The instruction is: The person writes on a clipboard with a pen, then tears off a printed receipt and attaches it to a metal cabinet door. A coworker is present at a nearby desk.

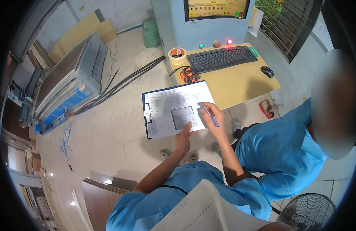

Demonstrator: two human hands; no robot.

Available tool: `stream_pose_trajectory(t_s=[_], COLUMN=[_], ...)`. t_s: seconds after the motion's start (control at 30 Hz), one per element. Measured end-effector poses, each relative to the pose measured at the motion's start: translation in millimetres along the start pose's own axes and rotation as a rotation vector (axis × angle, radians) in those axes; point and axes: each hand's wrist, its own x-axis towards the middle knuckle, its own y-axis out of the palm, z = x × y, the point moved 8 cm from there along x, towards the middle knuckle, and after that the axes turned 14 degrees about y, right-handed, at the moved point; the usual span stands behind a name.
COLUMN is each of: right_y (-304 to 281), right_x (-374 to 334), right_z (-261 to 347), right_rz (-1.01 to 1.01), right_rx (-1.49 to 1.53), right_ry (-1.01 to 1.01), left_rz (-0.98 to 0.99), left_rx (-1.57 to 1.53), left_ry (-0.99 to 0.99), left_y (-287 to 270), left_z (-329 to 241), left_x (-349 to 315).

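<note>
A dark-edged clipboard point(144, 111) with printed sheets point(162, 125) clamped on it is held out in front of me, turned so its clip lies at the left. My left hand point(184, 136) grips its near edge, thumb on top of the paper and fingers hidden beneath. Over the right part of the sheets, my right hand point(213, 117) is closed around a blue pen point(213, 120). Whether the pen's tip touches the paper I cannot tell. A dark-framed drawing or picture point(182, 116) shows on the top sheet between my hands.
Beyond the clipboard, a yellowish desk point(239, 92) carries a black keyboard point(222, 58), mouse point(267, 71), tape roll point(177, 56) and orange-black tape measure point(190, 74). A co-worker in blue point(278, 150) stands close at right, near a fan point(308, 211). Cables point(128, 77) cross the floor leftward.
</note>
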Motion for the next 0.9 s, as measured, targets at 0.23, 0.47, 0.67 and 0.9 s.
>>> stream_pose_trajectory(t_s=[0.23, 0.47, 0.67, 0.9], right_y=[-4.2, -4.9, -12.9, 2.3], right_x=[-11.0, -4.9, -27.6, -45.8], right_z=[-5.4, -21.8, -18.2, -18.2], right_rz=[-0.011, 0.009, -0.076, -0.015], right_rx=[0.06, 0.14, 0.174, 0.141], right_ry=[0.0, 0.136, 0.148, 0.226], left_rz=[0.012, -0.031, -0.031, -0.033], left_rx=[0.001, 0.02, 0.055, -0.082], left_ry=[-0.024, -0.048, -0.053, -0.015], left_y=[3.9, -7.3, -28.6, -20.3], left_z=[4.1, 10.1, 10.2, -10.2], left_x=[-8.2, -3.3, -28.5, -44.4])
